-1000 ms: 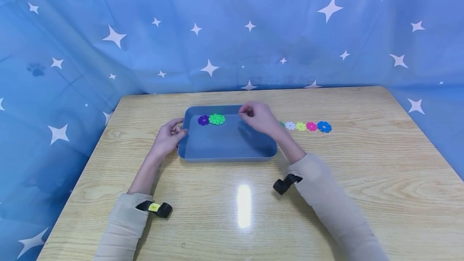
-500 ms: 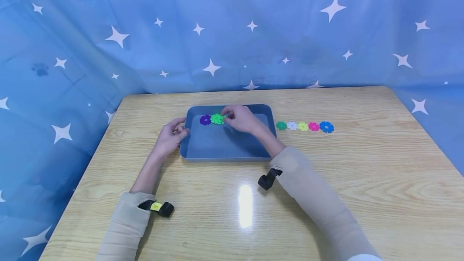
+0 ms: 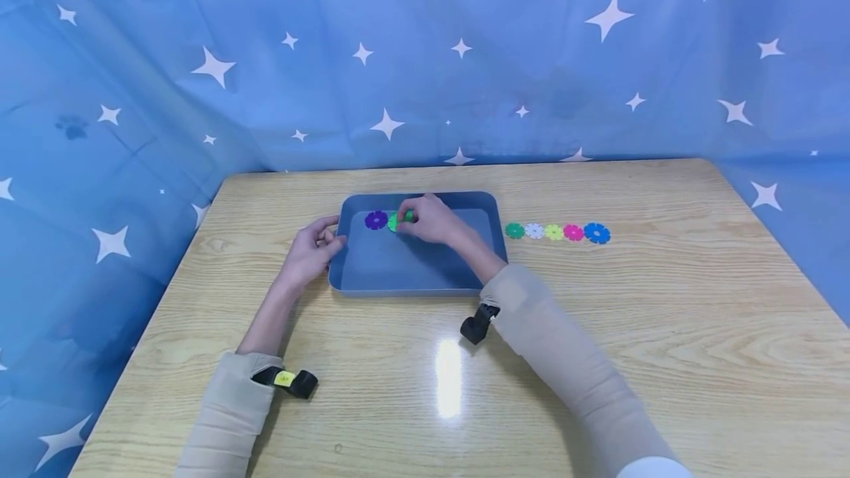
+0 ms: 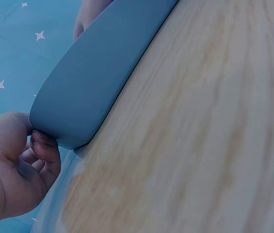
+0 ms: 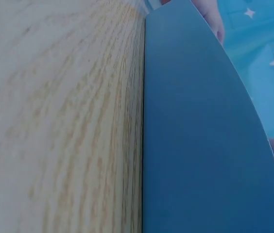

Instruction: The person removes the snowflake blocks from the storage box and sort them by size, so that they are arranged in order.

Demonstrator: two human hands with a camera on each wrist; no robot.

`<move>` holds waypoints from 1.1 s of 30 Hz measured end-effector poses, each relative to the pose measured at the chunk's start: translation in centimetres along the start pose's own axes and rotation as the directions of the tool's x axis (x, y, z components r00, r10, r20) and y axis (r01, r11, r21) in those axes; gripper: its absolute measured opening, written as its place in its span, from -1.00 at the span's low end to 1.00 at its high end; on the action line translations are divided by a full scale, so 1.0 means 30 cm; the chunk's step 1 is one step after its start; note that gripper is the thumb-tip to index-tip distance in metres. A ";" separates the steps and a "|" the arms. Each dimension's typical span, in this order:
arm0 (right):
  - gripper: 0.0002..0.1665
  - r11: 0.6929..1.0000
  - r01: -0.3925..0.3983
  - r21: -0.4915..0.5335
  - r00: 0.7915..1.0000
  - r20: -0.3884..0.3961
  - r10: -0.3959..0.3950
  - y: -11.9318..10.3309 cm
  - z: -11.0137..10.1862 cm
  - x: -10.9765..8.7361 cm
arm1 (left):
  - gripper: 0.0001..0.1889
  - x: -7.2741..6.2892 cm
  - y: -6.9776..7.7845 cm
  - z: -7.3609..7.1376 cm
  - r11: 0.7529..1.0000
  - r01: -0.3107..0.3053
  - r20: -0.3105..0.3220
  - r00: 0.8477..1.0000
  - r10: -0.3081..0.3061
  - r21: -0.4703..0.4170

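The blue-grey tray (image 3: 418, 271) lies on the table. My left hand (image 3: 309, 251) grips its left wall, thumb over the rim and fingers curled outside, as the left wrist view shows on the tray wall (image 4: 93, 73). Inside at the back left is a purple flower-shaped plastic disc (image 3: 375, 220). My right hand (image 3: 430, 218) reaches over the tray and pinches a bright green flower-shaped disc (image 3: 409, 216). A second bright green disc (image 3: 392, 223) shows partly beside the fingertips; the rest is hidden. In the right wrist view the tray wall (image 5: 200, 121) blocks most of the right hand.
Right of the tray, a row of flower discs lies on the wooden table (image 3: 372, 389): dark green (image 3: 514, 231), white (image 3: 534, 231), yellow (image 3: 554, 231), pink (image 3: 573, 232) and a larger blue one (image 3: 597, 233). A blue star-patterned cloth (image 3: 425, 80) hangs behind.
My right hand has moved left across the tray to the bright green discs and now pinches one. The dark green disc outside the tray came into full view. My left hand has stayed on the tray.
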State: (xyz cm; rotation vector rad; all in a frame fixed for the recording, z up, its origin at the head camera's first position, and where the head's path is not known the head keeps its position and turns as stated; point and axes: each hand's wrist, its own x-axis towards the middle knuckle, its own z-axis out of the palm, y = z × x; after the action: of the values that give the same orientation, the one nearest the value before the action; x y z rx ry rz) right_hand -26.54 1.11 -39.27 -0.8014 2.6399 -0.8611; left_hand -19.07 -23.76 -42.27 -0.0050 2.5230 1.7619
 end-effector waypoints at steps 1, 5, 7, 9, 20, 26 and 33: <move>-0.81 1.000 -0.008 0.002 1.000 -0.004 0.008 0.000 0.001 0.000 | -0.45 0.001 0.000 -0.001 1.000 -0.002 0.000 1.000 0.002 0.004; -0.82 0.999 -0.045 0.007 0.999 -0.008 0.045 -0.004 0.003 0.000 | -0.45 -0.001 0.008 -0.001 1.000 0.000 0.004 1.000 0.000 0.011; -0.76 0.998 -0.064 0.018 0.998 -0.012 0.065 -0.004 0.004 -0.001 | -0.46 -0.017 0.038 -0.001 1.000 0.002 0.009 1.000 -0.002 0.019; -0.67 0.996 -0.082 0.039 0.996 -0.014 0.083 -0.004 0.004 -0.002 | -0.47 -0.035 0.073 0.000 1.000 0.005 0.013 1.000 -0.006 0.025; -0.66 0.991 -0.097 0.094 0.992 -0.072 0.104 0.014 0.004 -0.010 | -0.46 -0.017 0.030 -0.007 1.000 0.020 0.004 1.000 -0.020 0.017; -0.87 0.980 -0.058 0.188 0.988 -0.128 0.083 0.033 -0.018 -0.040 | -0.45 -0.001 -0.004 -0.007 1.000 0.007 -0.006 1.000 -0.007 0.018; -0.86 0.971 -0.032 0.236 0.986 -0.153 0.070 0.060 -0.067 -0.098 | -0.46 0.001 -0.004 -0.003 1.000 0.004 -0.007 1.000 -0.004 0.004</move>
State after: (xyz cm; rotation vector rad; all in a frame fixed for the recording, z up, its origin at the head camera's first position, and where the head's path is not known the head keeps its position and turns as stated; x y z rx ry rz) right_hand -25.68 4.95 -38.58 -0.6255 2.6125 -1.2409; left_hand -19.08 -23.88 -42.37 -0.0160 2.5295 1.7577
